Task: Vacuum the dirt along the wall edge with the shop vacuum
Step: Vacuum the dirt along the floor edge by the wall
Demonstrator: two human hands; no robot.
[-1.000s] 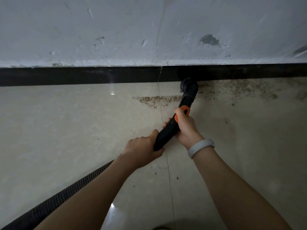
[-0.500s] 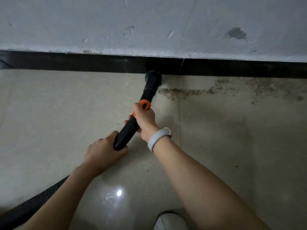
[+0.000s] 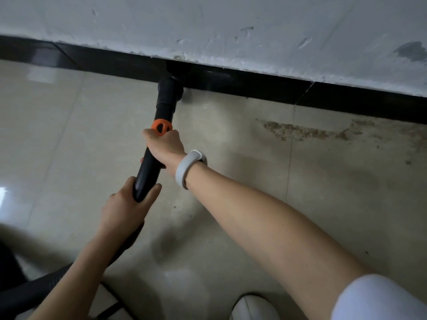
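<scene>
near: white shoe (image 3: 254,308), ribbed hose (image 3: 34,289) trailing left | left hand (image 3: 124,209) grasps wand's (image 3: 150,167) rear end | right hand (image 3: 165,146), wristband (image 3: 189,167), grasps wand below orange collar (image 3: 161,127) | far: nozzle (image 3: 169,88) against black baseboard (image 3: 254,85) | floor (image 3: 92,135) left looks clean; dirt (image 3: 307,131) right remains, roughly half left

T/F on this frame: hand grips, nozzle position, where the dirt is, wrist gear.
1. Both hands grip the black vacuum wand. True: left hand low, right hand just below the orange collar.
2. The nozzle sits on the dirt patch. False: the patch lies off to its right.
3. The nozzle is at the black baseboard. True.
4. The white wristband is on the left wrist. False: right wrist.
5. The dirt patch lies left of the tile joint. False: right of it.
</scene>
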